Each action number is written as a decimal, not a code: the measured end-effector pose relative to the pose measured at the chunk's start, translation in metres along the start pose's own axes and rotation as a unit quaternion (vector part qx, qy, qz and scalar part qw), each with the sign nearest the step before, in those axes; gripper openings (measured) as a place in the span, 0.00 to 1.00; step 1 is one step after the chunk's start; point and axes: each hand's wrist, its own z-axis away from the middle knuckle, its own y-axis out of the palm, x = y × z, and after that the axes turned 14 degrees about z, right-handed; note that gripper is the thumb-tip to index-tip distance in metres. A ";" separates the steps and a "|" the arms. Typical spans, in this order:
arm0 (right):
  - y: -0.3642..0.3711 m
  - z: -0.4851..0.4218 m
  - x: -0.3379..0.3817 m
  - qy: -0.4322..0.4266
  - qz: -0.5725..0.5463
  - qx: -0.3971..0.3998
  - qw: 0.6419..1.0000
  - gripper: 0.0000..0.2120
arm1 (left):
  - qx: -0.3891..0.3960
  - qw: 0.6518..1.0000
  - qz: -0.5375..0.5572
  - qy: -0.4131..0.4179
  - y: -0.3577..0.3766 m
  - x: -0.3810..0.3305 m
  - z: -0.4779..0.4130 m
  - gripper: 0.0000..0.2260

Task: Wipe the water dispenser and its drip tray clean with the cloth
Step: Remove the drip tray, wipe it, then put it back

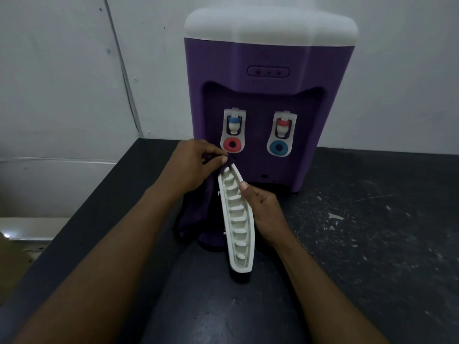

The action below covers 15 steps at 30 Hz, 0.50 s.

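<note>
I see the right hand [265, 214] grip the white slotted plastic drip tray [237, 219] upright off the dark tabletop [372, 219], before the purple water dispenser [268, 100], steadying it while the left hand [196, 167] pinches the dark purple cloth [198, 214] over its far tip.

A dark, matte worktop [372, 244], scuffed and flecked with pale scratches [332, 217] on its right half, butts against a white wall. A purple water dispenser [268, 100] with a white top stands near its back edge.
</note>
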 end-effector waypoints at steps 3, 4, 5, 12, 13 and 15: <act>-0.002 -0.002 -0.003 0.005 -0.008 -0.006 1.000 0.17 | -0.034 0.999 0.026 -0.010 0.006 0.002 0.006 0.08; -0.002 -0.002 -0.004 0.006 -0.014 -0.009 1.000 0.17 | -0.048 0.998 0.040 -0.014 0.008 0.002 0.008 0.08; -0.002 -0.003 -0.004 0.009 -0.020 -0.015 1.000 0.18 | -0.061 0.996 0.056 -0.018 0.011 0.001 0.012 0.07; -0.006 -0.004 -0.005 0.033 -0.046 -0.062 0.996 0.20 | -0.058 0.985 0.160 -0.022 0.031 -0.009 0.044 0.06; -0.007 -0.004 -0.004 0.034 -0.046 -0.066 0.996 0.20 | -0.053 0.984 0.168 -0.026 0.033 -0.010 0.047 0.06; -0.008 -0.003 -0.005 0.036 -0.049 -0.076 0.995 0.20 | -0.035 0.982 0.183 -0.039 0.036 -0.012 0.056 0.06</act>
